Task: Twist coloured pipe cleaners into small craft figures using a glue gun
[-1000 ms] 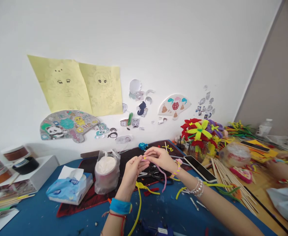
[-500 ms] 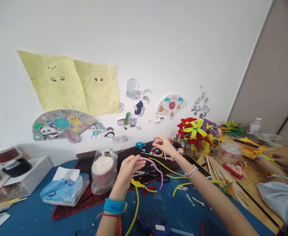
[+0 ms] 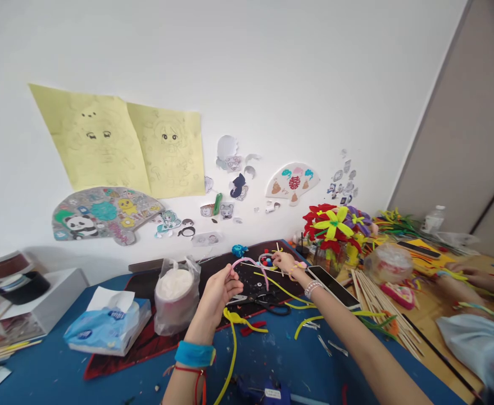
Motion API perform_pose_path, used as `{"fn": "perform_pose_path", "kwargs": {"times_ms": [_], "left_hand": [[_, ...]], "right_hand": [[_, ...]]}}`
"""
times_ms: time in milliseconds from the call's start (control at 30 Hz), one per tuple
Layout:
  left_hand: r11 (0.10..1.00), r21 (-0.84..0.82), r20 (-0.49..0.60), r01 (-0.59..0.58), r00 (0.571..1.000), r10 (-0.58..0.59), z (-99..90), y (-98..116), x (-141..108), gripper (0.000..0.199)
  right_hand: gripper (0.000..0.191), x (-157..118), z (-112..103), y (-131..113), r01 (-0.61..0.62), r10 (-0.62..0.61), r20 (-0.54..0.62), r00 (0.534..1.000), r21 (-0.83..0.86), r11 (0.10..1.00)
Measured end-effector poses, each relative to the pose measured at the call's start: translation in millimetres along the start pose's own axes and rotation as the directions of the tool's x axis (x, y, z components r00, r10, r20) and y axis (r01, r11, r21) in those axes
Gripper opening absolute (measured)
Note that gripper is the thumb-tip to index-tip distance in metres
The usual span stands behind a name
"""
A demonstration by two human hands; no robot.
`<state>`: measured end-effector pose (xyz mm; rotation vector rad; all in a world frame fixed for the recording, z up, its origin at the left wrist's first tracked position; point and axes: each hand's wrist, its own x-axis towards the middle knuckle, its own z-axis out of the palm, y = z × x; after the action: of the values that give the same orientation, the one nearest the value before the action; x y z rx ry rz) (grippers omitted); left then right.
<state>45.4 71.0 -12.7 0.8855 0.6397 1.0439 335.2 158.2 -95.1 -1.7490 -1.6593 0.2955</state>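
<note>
My left hand (image 3: pixel 221 289) pinches a pink pipe cleaner (image 3: pixel 253 262) that arches over to the right, its free end hanging down. My right hand (image 3: pixel 285 262) is at a small round dish (image 3: pixel 260 262) of red, blue and white pompoms, thumb and fingers drawn together at its right side; what is between the fingertips is too small to make out. Below lie black-handled scissors (image 3: pixel 272 304), partly behind the left hand. A knotted yellow pipe cleaner (image 3: pixel 235 318) is in front of the left wrist, and more yellow strands lie toward the right forearm.
Left of my hands stand a wrapped tub (image 3: pixel 176 295) and a tissue pack (image 3: pixel 109 323). To the right are a phone (image 3: pixel 333 286), wooden sticks (image 3: pixel 381 304) and pipe-cleaner flowers (image 3: pixel 333 225). A co-worker's hands (image 3: pixel 466 281) work at the far right. A blue glue gun (image 3: pixel 267 391) lies in front.
My right hand has come down to the pompom dish, its fingers closing. The pink pipe cleaner in my left hand has risen slightly and bends in a tighter arch.
</note>
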Motion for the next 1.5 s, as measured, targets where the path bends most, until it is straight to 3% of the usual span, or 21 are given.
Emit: {"fn": "perform_pose_path", "kwargs": {"times_ms": [167,333,433,500,567,600,700,733,833,967,1167,1333,1500], "left_hand": [[0.988,0.152,0.1,-0.023,0.995,0.008,-0.3,2,-4,0.029],[0.961,0.274,0.201,-0.037,0.979,-0.02,6.7,7,-12,0.028],[0.951,0.306,0.267,-0.042,0.963,-0.043,11.4,13,-20,0.027],[0.947,0.316,0.288,-0.063,0.957,-0.033,13.4,18,-26,0.025],[0.944,0.319,0.295,-0.088,0.956,-0.01,15.1,23,-32,0.024],[0.942,0.32,0.296,-0.099,0.955,-0.001,16.1,24,-35,0.023],[0.936,0.332,0.295,-0.113,0.955,0.011,19.8,25,-40,0.023],[0.933,0.341,0.296,-0.115,0.955,0.009,21.2,24,-40,0.023],[0.914,0.385,0.303,-0.128,0.953,0.006,24.9,19,-41,0.024],[0.886,0.44,0.293,-0.144,0.956,0.01,28.5,10,-39,0.025],[0.854,0.48,0.301,-0.203,0.952,0.057,43.3,-16,-42,0.021],[0.783,0.529,0.437,-0.328,0.896,0.081,64.9,-51,-54,0.016],[0.714,0.587,0.443,-0.381,0.89,0.11,73.8,-69,-60,0.016]], "right_hand": [[0.021,1,-16,-7,0.031,-0.035,0.033,0.999,0.093,0.995],[0.027,-28,-44,-62,0.223,-0.224,-0.017,0.974,0.215,0.951],[0.032,-67,-64,-106,0.37,-0.368,-0.048,0.928,0.208,0.905],[0.032,-91,-74,-122,0.531,-0.529,-0.078,0.845,0.012,0.847],[0.028,-110,-80,-120,0.554,-0.562,-0.001,0.827,-0.166,0.816],[0.027,-117,-81,-112,0.546,-0.54,0.096,0.836,-0.232,0.805],[0.027,-136,-77,-71,0.549,-0.36,0.477,0.802,-0.351,0.758],[0.027,-142,-74,-56,0.536,-0.32,0.505,0.802,-0.372,0.758],[0.026,-160,-64,-24,0.489,-0.264,0.486,0.833,-0.426,0.761],[0.022,-178,-55,-15,0.469,-0.251,0.458,0.853,-0.459,0.755],[0.024,-172,-45,-37,0.51,-0.31,0.434,0.846,-0.493,0.704],[0.023,-153,-35,-68,0.558,-0.356,0.447,0.821,-0.492,0.669],[0.023,-143,-31,-93,0.601,-0.396,0.468,0.79,-0.465,0.65]]}}
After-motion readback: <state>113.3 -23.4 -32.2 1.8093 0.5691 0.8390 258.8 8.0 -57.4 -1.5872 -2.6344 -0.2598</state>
